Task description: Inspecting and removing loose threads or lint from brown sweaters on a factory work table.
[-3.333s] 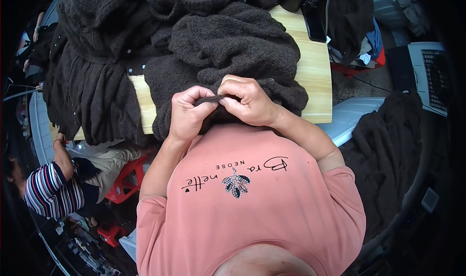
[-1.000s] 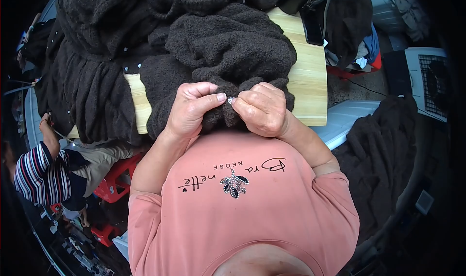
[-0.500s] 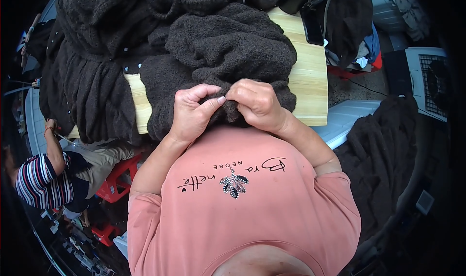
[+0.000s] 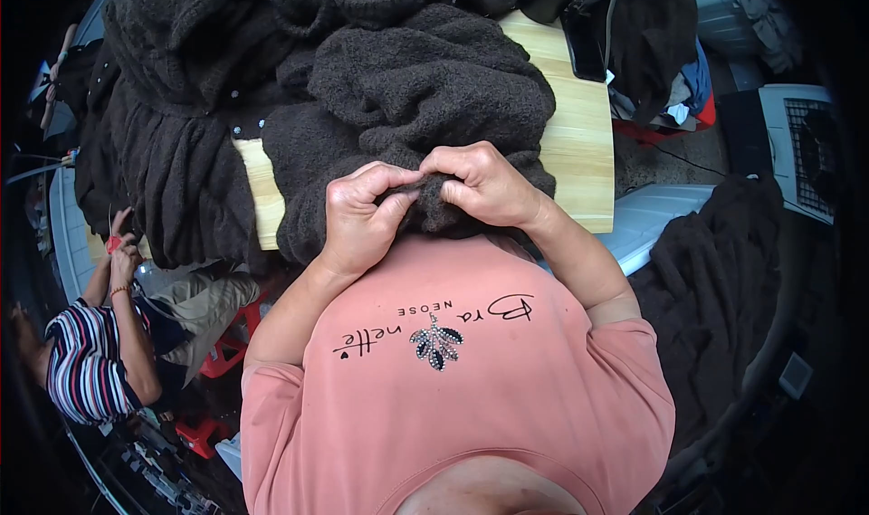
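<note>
A dark brown knitted garment [image 4: 425, 81] lies bunched on the wooden table in front of my chest. At its near edge, my left hand [image 4: 367, 207] pinches the knit between thumb and forefinger. Close beside it, my right hand [image 4: 480, 185] grips a fold of the same fabric, thumb bent against the curled fingers. The fingertips of both hands nearly meet. Whether a needle or thread sits between them is too small to tell.
More dark knitwear [image 4: 172, 171] with light buttons covers the left of the pale wooden table [image 4: 579, 162]. A black phone [image 4: 587, 49] lies at the far right. Dark fabric [image 4: 706, 289] heaps low on the right. At left a person in a striped shirt [image 4: 86, 361] sits near a red stool [image 4: 226, 343].
My right hand has shifted its hold, its thumb now bent over the fold. My left thumb has slid under the fabric edge. The person at left has brought both hands together.
</note>
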`<action>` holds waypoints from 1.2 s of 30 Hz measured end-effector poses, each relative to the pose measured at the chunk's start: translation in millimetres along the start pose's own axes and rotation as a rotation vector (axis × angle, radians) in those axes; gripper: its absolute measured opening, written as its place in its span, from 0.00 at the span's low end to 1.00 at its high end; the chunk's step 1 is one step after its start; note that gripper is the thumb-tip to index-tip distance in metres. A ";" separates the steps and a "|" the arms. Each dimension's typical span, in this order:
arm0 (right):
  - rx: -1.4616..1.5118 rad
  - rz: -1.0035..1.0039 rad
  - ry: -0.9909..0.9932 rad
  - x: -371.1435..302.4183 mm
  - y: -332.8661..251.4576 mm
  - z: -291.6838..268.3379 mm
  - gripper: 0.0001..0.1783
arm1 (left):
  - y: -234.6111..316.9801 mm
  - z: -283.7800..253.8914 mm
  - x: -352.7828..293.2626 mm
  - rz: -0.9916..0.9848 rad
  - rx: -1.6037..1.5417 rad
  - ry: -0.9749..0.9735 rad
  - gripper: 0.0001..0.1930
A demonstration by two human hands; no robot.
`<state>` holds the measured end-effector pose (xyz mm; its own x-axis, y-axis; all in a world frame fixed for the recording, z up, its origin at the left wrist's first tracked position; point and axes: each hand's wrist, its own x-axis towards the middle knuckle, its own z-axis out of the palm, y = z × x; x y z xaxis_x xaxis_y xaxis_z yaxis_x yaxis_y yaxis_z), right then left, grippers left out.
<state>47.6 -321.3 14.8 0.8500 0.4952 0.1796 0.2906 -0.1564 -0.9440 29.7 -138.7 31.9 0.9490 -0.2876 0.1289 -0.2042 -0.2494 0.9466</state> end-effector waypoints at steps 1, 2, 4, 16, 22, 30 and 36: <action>-0.059 -0.030 -0.011 -0.3 1.7 0.6 0.06 | 0.1 0.2 -0.1 0.029 0.046 0.005 0.10; -0.094 -0.049 0.010 -1.1 3.1 2.9 0.05 | -0.1 0.1 0.1 0.028 0.046 0.004 0.10; -0.144 -0.077 0.053 -3.6 3.8 6.3 0.05 | 0.0 0.1 1.3 0.097 0.113 0.027 0.11; -0.180 -0.135 0.288 -11.1 3.6 23.7 0.06 | 0.7 3.6 5.7 0.193 0.141 0.104 0.11; -0.361 -0.184 0.321 -7.9 11.7 30.8 0.09 | -9.9 7.0 5.2 0.311 0.267 0.194 0.10; -0.441 -0.279 0.455 16.4 29.0 46.3 0.07 | -26.5 12.2 4.8 0.400 0.415 0.367 0.11; -0.521 -0.316 0.463 14.0 28.7 44.1 0.07 | -25.2 16.7 -1.6 0.470 0.404 0.344 0.11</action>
<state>48.5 -281.2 -22.0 0.7562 0.1930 0.6253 0.6225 -0.5068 -0.5964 29.3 -147.5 3.0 0.7470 -0.1570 0.6461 -0.6205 -0.5135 0.5927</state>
